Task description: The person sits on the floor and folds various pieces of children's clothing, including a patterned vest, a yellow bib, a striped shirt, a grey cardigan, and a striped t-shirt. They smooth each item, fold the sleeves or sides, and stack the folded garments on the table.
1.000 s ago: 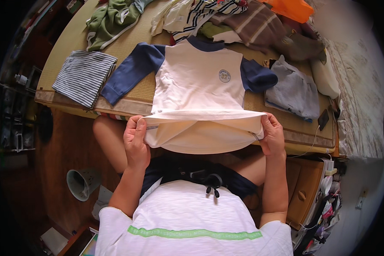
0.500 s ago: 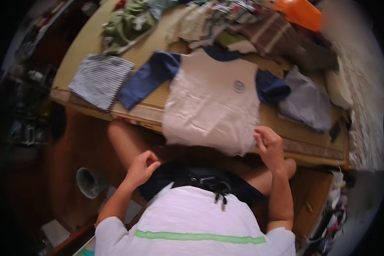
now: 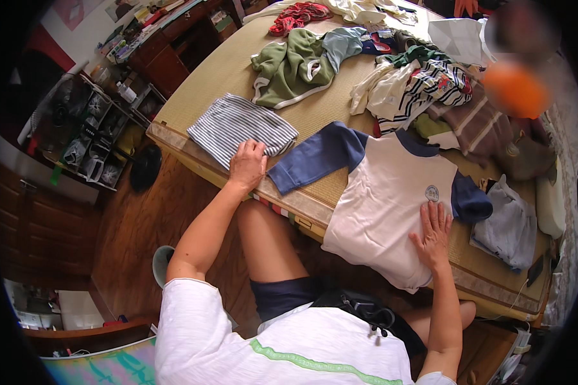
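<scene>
On the bed: white raglan shirt [image 3: 392,212], navy sleeves, spread flat
Left hand [image 3: 248,164]: grip loose, fingers on folded striped garment [image 3: 237,127]
Right hand [image 3: 433,232]: flat, fingers spread, pressing shirt

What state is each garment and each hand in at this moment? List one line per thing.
White shirt with navy sleeves: spread flat, hem over the mat's edge.
Striped garment: folded.
Green sweatshirt: crumpled, unfolded.
Grey garment: loosely bunched.
Left hand: open, resting at the striped garment's edge.
Right hand: flat on the white shirt.
</scene>
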`<state>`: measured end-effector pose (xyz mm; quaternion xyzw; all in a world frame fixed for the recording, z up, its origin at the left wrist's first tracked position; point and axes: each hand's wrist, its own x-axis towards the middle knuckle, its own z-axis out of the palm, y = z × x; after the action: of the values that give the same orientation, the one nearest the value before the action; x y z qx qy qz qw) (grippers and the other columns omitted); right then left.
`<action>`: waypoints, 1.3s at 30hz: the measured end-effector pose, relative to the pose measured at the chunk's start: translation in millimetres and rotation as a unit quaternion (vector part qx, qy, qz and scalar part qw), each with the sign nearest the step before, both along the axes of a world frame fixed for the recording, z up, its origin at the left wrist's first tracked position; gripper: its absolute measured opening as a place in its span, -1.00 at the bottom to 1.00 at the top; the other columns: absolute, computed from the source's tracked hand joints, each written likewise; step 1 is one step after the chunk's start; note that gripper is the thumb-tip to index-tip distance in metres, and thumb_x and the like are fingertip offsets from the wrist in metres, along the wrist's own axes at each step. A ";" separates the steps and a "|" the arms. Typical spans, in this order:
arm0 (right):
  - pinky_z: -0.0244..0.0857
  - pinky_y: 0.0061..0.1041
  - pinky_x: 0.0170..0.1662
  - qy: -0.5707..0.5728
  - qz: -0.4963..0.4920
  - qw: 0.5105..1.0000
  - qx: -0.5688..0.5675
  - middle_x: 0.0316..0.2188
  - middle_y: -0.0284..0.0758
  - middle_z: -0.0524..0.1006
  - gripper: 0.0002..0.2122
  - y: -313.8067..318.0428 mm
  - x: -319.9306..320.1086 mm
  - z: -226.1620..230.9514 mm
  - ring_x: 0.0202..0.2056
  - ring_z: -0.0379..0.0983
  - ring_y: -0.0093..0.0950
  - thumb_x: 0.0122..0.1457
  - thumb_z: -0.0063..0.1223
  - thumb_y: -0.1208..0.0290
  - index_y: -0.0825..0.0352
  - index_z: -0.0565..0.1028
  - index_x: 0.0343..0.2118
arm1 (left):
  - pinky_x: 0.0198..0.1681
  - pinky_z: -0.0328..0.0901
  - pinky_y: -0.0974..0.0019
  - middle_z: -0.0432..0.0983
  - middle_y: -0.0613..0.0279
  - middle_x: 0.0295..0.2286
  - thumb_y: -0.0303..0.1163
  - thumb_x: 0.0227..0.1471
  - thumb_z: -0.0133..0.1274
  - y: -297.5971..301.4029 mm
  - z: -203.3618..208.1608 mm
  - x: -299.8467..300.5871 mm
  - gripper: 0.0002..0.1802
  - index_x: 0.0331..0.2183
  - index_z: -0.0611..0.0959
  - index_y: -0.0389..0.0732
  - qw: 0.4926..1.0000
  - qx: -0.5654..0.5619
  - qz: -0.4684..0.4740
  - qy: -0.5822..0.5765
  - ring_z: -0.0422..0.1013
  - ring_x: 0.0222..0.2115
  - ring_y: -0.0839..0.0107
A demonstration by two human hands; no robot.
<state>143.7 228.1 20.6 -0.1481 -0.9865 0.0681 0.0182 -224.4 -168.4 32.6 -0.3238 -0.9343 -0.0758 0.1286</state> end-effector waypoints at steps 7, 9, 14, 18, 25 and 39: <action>0.25 -0.19 0.19 0.142 -0.018 0.974 -0.176 0.13 -0.14 0.44 -0.53 -18.8 -21.4 25.1 0.16 0.37 -0.20 0.25 0.12 0.22 0.33 0.41 0.17 | -0.32 0.31 0.28 0.46 0.11 -0.51 -0.25 0.25 -0.01 -18.0 77.3 -61.4 -0.71 -0.32 0.52 -0.32 0.896 0.432 0.000 -0.104 0.36 -0.48 0.32; 0.44 -0.34 0.02 0.153 -0.057 0.901 -0.401 0.01 -0.16 0.54 -0.60 -38.9 -51.0 49.8 0.02 0.51 -0.30 0.29 0.12 0.28 0.35 0.45 0.12 | -0.37 0.26 0.39 0.43 0.28 -0.52 -0.27 0.28 -0.02 5.2 134.2 -36.5 -0.74 -0.30 0.53 -0.31 0.849 0.512 -0.067 -0.114 0.27 -0.50 0.51; 0.47 -0.27 0.02 0.107 0.080 0.542 -0.830 0.12 -0.15 0.46 -0.37 -86.0 -96.5 128.7 0.08 0.48 -0.27 0.37 -0.18 -0.13 0.37 0.29 0.24 | -0.37 0.27 0.46 0.47 0.36 -0.46 -0.37 0.27 0.05 81.8 219.0 90.3 -0.82 -0.23 0.57 -0.31 0.805 0.526 -0.139 -0.237 0.33 -0.44 0.64; 0.39 -0.38 0.13 0.085 0.044 0.355 -0.930 0.19 -0.21 0.41 -0.13 -70.3 -72.9 129.9 0.15 0.40 -0.42 0.25 -0.24 -0.36 0.37 0.14 0.34 | -0.04 0.41 0.13 0.49 -0.05 -0.06 -0.42 0.16 0.10 107.2 168.2 201.3 -0.65 -0.01 0.56 -0.24 0.828 0.178 -0.488 -0.210 0.46 -0.04 0.06; 0.42 -0.58 0.01 0.134 -0.117 0.536 -0.825 -0.04 -0.38 0.54 -0.61 -29.2 15.9 60.3 -0.09 0.50 -0.62 0.33 0.05 0.48 0.40 0.35 0.20 | -0.17 0.44 0.12 0.59 0.09 -0.37 -0.36 0.09 0.21 133.5 77.9 222.4 -0.83 -0.28 0.67 -0.25 0.806 0.040 -0.398 -0.437 0.54 -0.29 0.13; 0.33 -0.63 0.00 0.127 -0.072 0.746 -0.650 -0.08 -0.37 0.54 -0.59 33.0 40.1 98.8 -0.09 0.43 -0.66 0.32 0.13 0.23 0.41 0.44 0.10 | -0.29 0.34 0.49 0.58 0.33 -0.44 -0.54 0.18 0.02 215.6 105.8 164.5 -0.80 -0.18 0.67 -0.32 0.789 0.192 -0.311 -0.494 0.40 -0.41 0.66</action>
<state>183.8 261.1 119.3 -0.1849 -0.6782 0.7096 0.0474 -60.0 47.2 138.4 -0.4838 -0.6854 -0.4395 -0.3210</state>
